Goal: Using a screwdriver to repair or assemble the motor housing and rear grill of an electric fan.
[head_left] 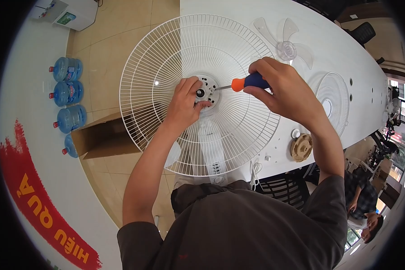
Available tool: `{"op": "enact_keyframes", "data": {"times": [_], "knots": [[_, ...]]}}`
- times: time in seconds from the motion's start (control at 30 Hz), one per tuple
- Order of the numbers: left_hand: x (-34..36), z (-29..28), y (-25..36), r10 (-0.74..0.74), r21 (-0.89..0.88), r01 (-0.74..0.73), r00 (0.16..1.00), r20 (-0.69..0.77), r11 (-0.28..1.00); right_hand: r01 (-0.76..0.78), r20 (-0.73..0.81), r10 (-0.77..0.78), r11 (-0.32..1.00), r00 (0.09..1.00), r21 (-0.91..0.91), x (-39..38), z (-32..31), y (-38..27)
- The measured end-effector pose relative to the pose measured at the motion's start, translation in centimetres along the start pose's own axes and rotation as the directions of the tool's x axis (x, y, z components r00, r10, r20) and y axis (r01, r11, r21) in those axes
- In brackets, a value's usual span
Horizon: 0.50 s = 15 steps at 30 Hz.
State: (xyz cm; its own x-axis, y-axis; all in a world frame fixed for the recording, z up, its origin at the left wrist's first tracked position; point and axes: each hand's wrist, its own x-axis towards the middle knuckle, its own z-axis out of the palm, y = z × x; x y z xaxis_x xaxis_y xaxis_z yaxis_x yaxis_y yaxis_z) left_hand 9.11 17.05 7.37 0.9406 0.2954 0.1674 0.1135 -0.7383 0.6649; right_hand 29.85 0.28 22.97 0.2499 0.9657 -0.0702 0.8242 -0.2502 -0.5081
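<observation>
A white wire fan guard (pixel 146 67) spans the middle, partly over the table edge. My left hand (pixel 184 103) grips its central plastic hub (pixel 208 93), fingers curled at the left side and thumb near the bottom. My right hand (pixel 281 90) is closed round a blue and orange screwdriver (pixel 252 83), its shaft angled leftward to the hub; whether the tip sits in a screw is unclear. A white stand column (pixel 211 144) shows through the wires below the hub.
The white table (pixel 328 40) holds clear blades (pixel 287 50), another guard (pixel 333 105), a cardboard packing piece (pixel 301 148), small white parts and a cable (pixel 256 173). An open box (pixel 94 139) and several water bottles (pixel 69 94) are left. A person (pixel 364 202) and chair (pixel 279 189) are lower right.
</observation>
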Motion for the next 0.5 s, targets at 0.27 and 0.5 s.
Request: {"op": "enact_keyframes", "data": {"times": [0.27, 0.5], "knots": [[-0.23, 0.20, -0.09, -0.003, 0.034, 0.004, 1.000, -0.021, 0.999, 0.007, 0.001, -0.007, 1.000, 1.000, -0.009, 0.15, 0.41, -0.13], [-0.51, 0.27, -0.29, -0.004, 0.017, 0.006, 0.997, -0.074, 1.000, 0.018, -0.004, -0.018, 1.000, 1.000, -0.006, 0.34, 0.51, -0.36]]}}
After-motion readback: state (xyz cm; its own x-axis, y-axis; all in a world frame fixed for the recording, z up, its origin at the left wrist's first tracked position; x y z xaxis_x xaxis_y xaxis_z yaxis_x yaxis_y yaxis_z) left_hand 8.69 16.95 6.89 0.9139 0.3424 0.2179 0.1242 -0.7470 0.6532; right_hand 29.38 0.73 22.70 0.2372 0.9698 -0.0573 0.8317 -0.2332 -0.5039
